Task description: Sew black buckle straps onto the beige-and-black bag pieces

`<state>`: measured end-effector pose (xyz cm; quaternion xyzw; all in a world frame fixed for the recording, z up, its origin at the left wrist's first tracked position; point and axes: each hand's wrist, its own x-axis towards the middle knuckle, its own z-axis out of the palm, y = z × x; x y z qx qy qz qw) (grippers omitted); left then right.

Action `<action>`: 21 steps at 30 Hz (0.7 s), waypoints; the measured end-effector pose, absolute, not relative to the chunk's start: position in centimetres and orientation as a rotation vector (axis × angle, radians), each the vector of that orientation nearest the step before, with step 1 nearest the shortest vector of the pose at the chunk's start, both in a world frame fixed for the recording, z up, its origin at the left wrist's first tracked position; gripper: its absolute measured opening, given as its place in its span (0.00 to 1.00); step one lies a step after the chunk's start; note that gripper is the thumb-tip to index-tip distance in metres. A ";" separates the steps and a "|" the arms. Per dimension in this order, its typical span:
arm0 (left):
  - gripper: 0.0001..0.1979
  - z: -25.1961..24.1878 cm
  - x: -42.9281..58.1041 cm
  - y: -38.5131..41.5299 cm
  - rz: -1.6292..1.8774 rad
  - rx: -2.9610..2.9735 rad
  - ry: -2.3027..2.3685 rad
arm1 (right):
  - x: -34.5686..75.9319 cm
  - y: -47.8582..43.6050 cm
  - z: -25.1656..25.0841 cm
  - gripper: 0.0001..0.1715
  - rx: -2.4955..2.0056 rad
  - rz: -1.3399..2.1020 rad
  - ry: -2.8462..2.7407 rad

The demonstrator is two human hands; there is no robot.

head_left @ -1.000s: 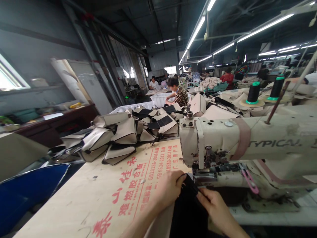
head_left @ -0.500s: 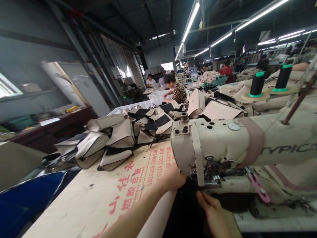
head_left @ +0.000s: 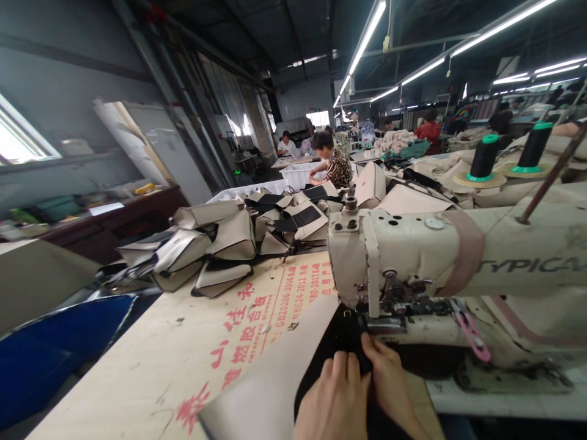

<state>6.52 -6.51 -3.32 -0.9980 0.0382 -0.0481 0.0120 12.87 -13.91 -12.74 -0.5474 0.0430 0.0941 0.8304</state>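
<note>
A bag piece with a beige panel (head_left: 270,379) and a black side (head_left: 328,342) lies under the head of a cream sewing machine (head_left: 408,244). My left hand (head_left: 337,394) is closed on the black side, with its knuckles up and its fingers curled. Right beside it, my right hand (head_left: 389,379) pinches the black edge just below the presser foot area, thumb on top. The needle and the exact stitch spot are too small to make out. A small metal ring shows on the black material near the machine.
Beige bags with black trim (head_left: 229,235) are heaped behind the plywood table (head_left: 183,348). A blue container (head_left: 59,354) stands at the left. Black thread cones (head_left: 483,159) sit behind the machine, and a pink tool (head_left: 472,336) hangs on it. A co-worker (head_left: 337,165) sits beyond the heap.
My left hand has come back from behind the machine head to beside my right hand. The beige panel now spreads out on the left. The view has shifted slightly.
</note>
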 end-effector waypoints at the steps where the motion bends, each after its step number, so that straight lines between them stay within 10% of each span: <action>1: 0.15 -4.0 6.0 -7.1 -0.181 -3.067 -0.024 | 12.8 -14.0 -12.8 0.21 -1.139 0.222 0.098; 8: 0.31 -6.0 11.2 -8.5 -0.260 -3.065 -0.653 | 12.2 -13.7 -13.0 0.19 -0.993 0.340 0.111; 21: 0.20 -7.4 12.0 -5.4 -0.345 -3.689 -0.755 | 12.6 -13.3 -13.0 0.20 -0.977 0.317 0.177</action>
